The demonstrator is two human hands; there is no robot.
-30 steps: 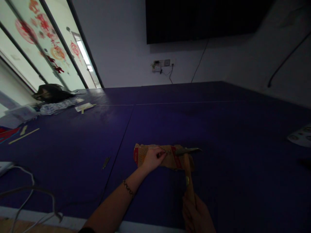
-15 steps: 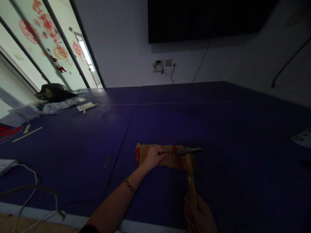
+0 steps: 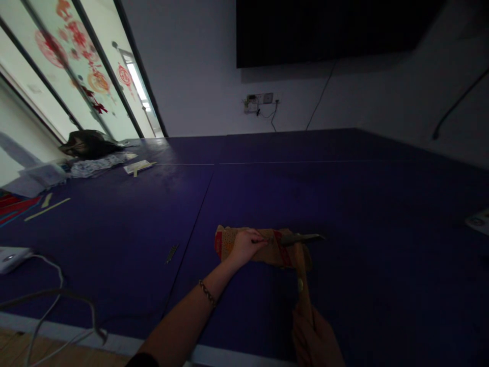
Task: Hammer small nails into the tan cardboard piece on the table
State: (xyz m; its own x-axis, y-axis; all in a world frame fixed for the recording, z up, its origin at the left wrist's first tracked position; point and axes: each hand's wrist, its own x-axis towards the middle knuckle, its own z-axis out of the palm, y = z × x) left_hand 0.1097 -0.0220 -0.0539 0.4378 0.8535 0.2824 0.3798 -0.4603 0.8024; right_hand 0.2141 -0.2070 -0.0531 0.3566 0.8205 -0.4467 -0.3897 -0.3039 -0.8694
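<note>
My right hand (image 3: 315,336) is wrapped round the wooden handle of a claw hammer (image 3: 301,280). The hammer's dark metal head lies over the right part of a flattened piece of brown cardboard (image 3: 273,255) with red bands. My left hand (image 3: 246,244) rests on the cardboard's left part, its thumb and fingers pinched together just left of the hammer head. Whatever sits between those fingertips is too small and dark to make out. Left of the cardboard, several thin dark nail-like pieces (image 3: 171,253) lie together on the purple surface (image 3: 244,196).
A white device (image 3: 14,259) with cables (image 3: 57,290) lies at the left edge. Yellowish strips (image 3: 48,209), red sheets (image 3: 17,206), a dark bag (image 3: 89,144) and a small white box (image 3: 138,166) are farther back. Another pale item (image 3: 478,221) sits at the right edge.
The whole view has shifted slightly, with things now a little farther right. Both hands, the hammer and the cardboard keep nearly the same places relative to each other.
</note>
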